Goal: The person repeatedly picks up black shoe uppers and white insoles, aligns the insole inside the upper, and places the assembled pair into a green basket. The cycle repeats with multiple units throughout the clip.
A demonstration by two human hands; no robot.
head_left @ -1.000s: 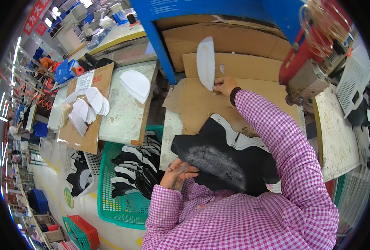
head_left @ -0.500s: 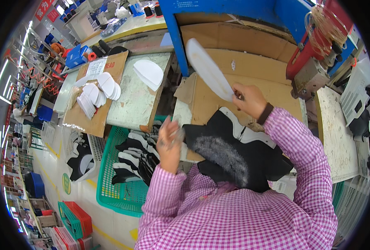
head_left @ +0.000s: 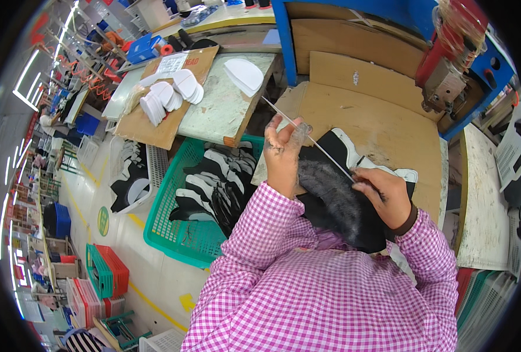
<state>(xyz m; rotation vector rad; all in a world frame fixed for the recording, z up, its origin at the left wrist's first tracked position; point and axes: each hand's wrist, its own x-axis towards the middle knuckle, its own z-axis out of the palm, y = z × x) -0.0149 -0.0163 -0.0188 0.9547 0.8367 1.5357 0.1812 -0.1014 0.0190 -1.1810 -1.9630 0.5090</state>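
A thin white curved sheet piece (head_left: 329, 154), seen nearly edge-on, slants between my two hands. My right hand (head_left: 384, 195) pinches its lower end between thumb and fingers. My left hand (head_left: 284, 149), with dark smudges on it, is closed around its upper part; the fingertips are slightly blurred. Under the sheet lies a black shoe-upper-like piece (head_left: 338, 202) with a greyish, powdery patch in the middle and a white band (head_left: 346, 144) along its far edge. That black piece rests partly on the cardboard and partly against my lap.
Cardboard (head_left: 383, 123) covers the work surface, with a red-and-metal machine head (head_left: 445, 88) at far right. White cut pieces (head_left: 244, 76) lie on the left table (head_left: 222, 111), more on its cardboard. A green basket (head_left: 155, 229) beside me holds several black-and-white pieces.
My right hand has come down and nearer, tilting the white sheet edge-on. My left hand has moved up and right and taken hold of it. The whole view has shifted a little.
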